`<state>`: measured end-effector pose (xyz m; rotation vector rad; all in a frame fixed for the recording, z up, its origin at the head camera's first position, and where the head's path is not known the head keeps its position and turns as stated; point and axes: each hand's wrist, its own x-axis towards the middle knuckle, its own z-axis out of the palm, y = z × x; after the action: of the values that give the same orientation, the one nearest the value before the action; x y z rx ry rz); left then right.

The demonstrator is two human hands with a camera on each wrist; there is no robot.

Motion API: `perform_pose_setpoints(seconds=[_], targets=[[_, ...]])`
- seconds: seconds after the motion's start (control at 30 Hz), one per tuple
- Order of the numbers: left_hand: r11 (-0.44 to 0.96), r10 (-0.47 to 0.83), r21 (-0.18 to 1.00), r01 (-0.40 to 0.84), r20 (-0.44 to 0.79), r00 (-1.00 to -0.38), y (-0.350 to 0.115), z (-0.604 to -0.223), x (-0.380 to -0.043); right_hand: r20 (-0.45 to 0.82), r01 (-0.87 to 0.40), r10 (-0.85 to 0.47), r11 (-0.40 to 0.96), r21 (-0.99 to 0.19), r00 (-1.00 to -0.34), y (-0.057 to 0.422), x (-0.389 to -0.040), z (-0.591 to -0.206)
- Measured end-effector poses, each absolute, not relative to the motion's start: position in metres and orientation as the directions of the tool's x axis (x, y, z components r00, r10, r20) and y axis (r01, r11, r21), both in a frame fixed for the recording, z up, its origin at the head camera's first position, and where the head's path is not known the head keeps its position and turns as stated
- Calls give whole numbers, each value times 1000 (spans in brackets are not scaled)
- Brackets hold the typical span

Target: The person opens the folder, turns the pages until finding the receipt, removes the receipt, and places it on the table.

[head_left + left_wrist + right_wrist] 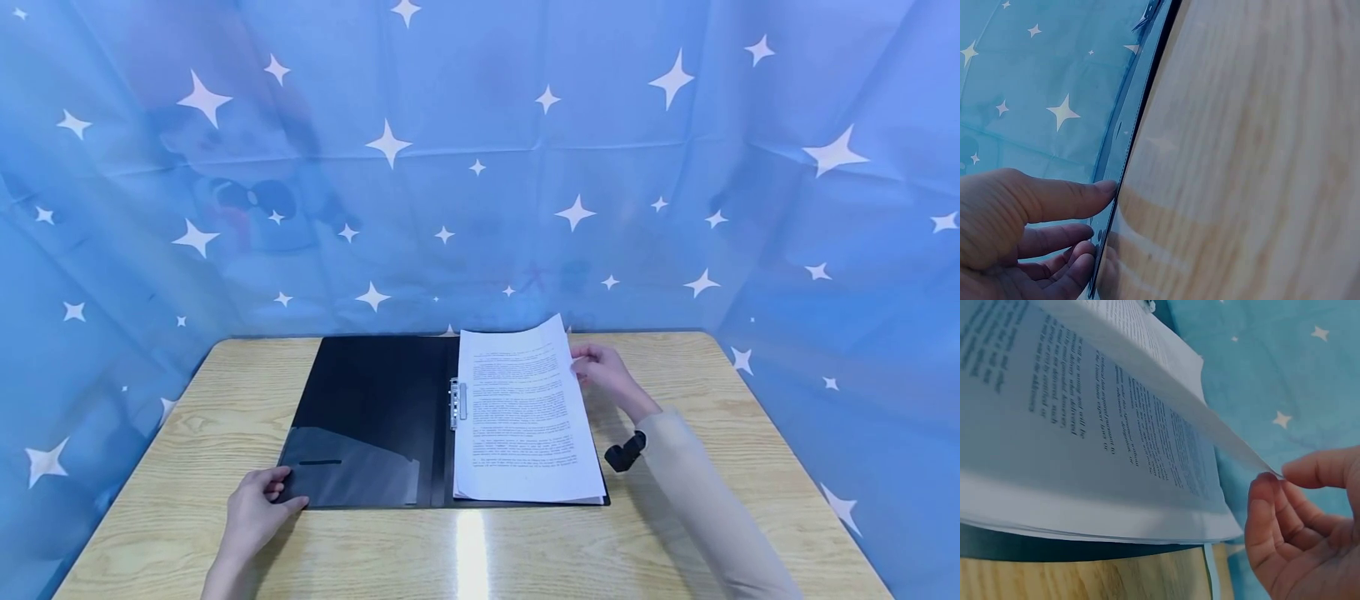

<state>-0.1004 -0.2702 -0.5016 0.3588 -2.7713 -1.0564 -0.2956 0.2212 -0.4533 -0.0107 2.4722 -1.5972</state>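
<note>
A black ring binder [375, 383] lies spread flat on the table, with a metal clip [454, 403] near its spine. A stack of printed paper [517, 417] rests on its right half. My left hand [258, 504] holds the binder's near left corner, thumb and fingertips at the edge in the left wrist view. At the stack's right side, my right hand [603, 373] pinches the edge of a lifted sheet [1210, 428] between thumb and fingers. Beneath that raised sheet, the right wrist view shows another printed page [1085, 444]. The sheet's far right corner curls upward.
A clear pocket [352, 471] covers the lower part of the binder's left cover. Wood-grain tabletop [180, 433] surrounds the binder. Blue curtains with white stars [480, 208] hang behind and at both sides. A black wrist device [626, 452] sits on the right wrist.
</note>
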Motion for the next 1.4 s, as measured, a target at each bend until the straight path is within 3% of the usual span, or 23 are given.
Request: perform_pose_setpoints(seconds=[0.83,1.4], targets=[[725,-280,668,-165,68,-958,-270,-502,-101,-186,98,-144,470,-877,-972,221,-261,-450],[726,-264,668,-165,49,-963,-270,-501,-102,-174,85,-184,414,-906,-967,220,-246,-452]])
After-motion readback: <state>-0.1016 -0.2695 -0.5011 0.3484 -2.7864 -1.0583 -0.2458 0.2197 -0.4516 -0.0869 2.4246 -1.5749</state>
